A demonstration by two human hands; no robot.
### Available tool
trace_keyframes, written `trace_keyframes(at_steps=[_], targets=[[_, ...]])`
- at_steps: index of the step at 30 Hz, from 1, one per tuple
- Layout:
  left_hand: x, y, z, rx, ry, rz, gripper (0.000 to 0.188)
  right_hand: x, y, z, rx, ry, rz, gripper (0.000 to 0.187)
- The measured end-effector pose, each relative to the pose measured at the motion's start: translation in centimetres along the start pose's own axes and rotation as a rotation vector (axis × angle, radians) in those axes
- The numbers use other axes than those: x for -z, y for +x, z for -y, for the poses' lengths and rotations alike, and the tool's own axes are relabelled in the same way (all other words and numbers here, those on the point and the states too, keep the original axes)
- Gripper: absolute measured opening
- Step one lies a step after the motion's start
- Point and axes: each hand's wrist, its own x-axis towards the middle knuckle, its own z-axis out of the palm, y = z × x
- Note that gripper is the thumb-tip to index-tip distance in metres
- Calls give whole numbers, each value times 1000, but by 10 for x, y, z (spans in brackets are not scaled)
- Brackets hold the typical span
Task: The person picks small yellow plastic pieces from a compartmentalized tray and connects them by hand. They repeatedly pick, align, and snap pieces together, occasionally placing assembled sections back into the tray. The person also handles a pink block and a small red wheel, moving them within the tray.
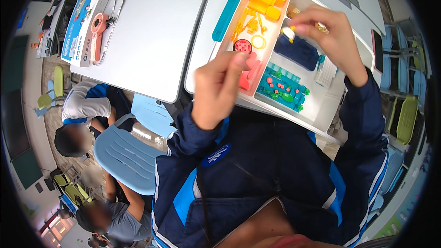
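A white sorting tray (327, 102) with compartments of plastic building pieces stands on the desk in front of me. My right hand (328, 32) is raised over its far part, thumb and fingers pinched on a small white-and-yellow piece (288, 33). Below that piece lies a dark navy block (297, 53). Over the tray's left front edge, my left hand (218, 89) is closed, thumb pressed to the index finger; anything inside is hidden. Beside it are pink pieces (247, 74) and a red wheel (242, 46). Orange pieces (262, 2) fill the far left compartment.
Teal pieces (280, 89) and a white studded piece (326, 73) lie in the tray; a teal handle (226, 17) juts from its left side. A pink handheld fan (96, 36) and a printed box (85, 23) rest on the left desk. A blue chair (128, 156) and seated people are at left.
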Motion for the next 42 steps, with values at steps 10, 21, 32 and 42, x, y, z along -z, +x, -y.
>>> trace_keyframes(at_steps=[10,21,32,42], targets=[[32,-22,15,52,-48,-404,32,-52,65,-46,10,-488,194,8],[43,-21,21,42,-18,-477,30,-74,63,-63,-1,-672,172,4],[41,-23,23,42,1,-478,30,-79,57,-59,37,-600,194,3],[29,14,12,-505,673,72,27,4,38,23,104,-531,56,11]])
